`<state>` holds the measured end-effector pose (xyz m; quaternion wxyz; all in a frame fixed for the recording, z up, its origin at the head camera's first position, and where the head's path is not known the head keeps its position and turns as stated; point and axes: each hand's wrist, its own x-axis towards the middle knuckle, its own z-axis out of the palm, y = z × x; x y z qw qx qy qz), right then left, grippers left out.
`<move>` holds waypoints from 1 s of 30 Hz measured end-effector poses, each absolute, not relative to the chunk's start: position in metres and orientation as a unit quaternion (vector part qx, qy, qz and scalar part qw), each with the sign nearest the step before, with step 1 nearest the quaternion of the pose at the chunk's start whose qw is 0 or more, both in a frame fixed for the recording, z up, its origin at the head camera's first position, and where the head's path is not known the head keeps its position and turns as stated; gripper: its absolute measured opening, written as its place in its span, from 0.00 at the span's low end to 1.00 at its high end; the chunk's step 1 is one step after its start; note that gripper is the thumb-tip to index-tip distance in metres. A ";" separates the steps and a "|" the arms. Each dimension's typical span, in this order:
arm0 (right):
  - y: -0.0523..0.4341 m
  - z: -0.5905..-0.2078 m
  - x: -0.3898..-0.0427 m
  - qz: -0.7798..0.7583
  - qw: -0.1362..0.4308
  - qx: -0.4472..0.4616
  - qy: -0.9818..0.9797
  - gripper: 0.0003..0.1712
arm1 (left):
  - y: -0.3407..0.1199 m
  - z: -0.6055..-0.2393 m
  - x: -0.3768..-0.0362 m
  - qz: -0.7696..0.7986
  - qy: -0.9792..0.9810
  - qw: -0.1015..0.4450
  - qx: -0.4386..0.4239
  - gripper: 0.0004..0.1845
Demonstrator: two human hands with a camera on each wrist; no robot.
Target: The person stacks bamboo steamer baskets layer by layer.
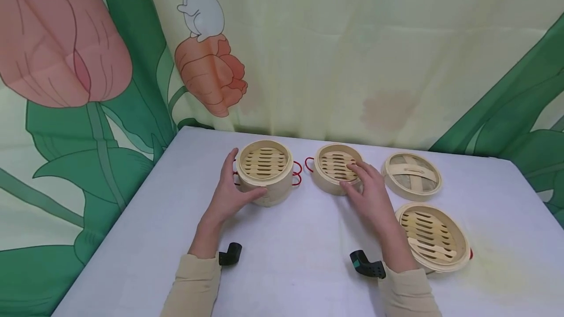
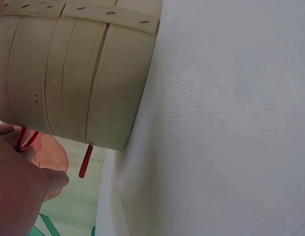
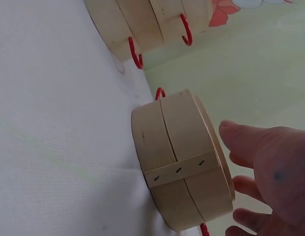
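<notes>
A stack of bamboo steamer baskets (image 1: 273, 193) with red loop handles stands on the table at left. My left hand (image 1: 231, 194) is cupped round its left side, thumb across the front and fingers along the left edge; in the left wrist view, one finger (image 2: 55, 180) stands off the stack. To the right is a single steamer basket (image 1: 328, 182), its slatted inside facing up. My right hand (image 1: 372, 192) reaches over its right edge with fingers spread. The right wrist view shows the thumb (image 3: 236, 135) just off that basket's rim.
A bamboo lid (image 1: 414, 190) with a strap handle lies at the back right. Nearer me, by the right forearm, sits a wider slatted steamer basket (image 1: 460, 238). A white cloth covers the table (image 1: 299, 258); a printed curtain (image 1: 330, 62) hangs behind it.
</notes>
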<state>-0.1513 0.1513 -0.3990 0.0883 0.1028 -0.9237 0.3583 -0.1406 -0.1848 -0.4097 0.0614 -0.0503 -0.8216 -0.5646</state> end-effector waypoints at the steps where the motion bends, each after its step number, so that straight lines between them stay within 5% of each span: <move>1: 0.152 -0.399 -0.151 0.357 0.082 0.102 -0.925 0.28 | -0.184 -0.410 -0.141 -0.563 -0.822 0.064 -0.055 0.66; 15: 0.157 -0.400 -0.152 0.353 0.033 0.092 -0.930 0.29 | -0.183 -0.407 -0.140 -0.543 -0.836 0.056 -0.043 0.63; 30: 0.159 -0.408 -0.154 0.354 0.060 0.112 -0.927 0.20 | -0.186 -0.406 -0.140 -0.545 -0.836 0.045 -0.046 0.63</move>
